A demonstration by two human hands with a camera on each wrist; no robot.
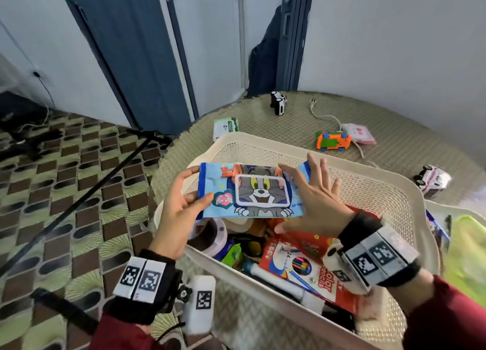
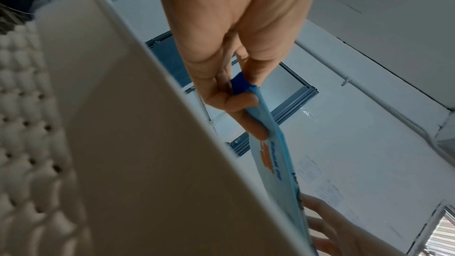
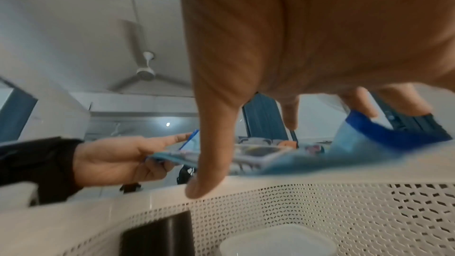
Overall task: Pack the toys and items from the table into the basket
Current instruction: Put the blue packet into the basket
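A blue wipes pack (image 1: 257, 191) with a cartoon cat on it hangs level over the cream mesh basket (image 1: 289, 141). My left hand (image 1: 201, 184) pinches its left end between thumb and fingers; the left wrist view shows that pinch on the pack (image 2: 270, 153) beside the basket wall (image 2: 123, 143). My right hand (image 1: 313, 191) is spread flat with straight fingers against the pack's right end. In the right wrist view the fingers touch the dark blue edge of the pack (image 3: 258, 153). A colour pencils box (image 1: 302, 268) and other items lie in the basket.
On the woven round table (image 1: 394, 128) behind the basket are an orange toy car (image 1: 333, 141), a white toy car (image 1: 432, 178), a black and white toy car (image 1: 278, 102), a green and white tissue pack (image 1: 226, 127) and a pink item (image 1: 359, 133) with a cable. Tripod legs cross the floor on the left.
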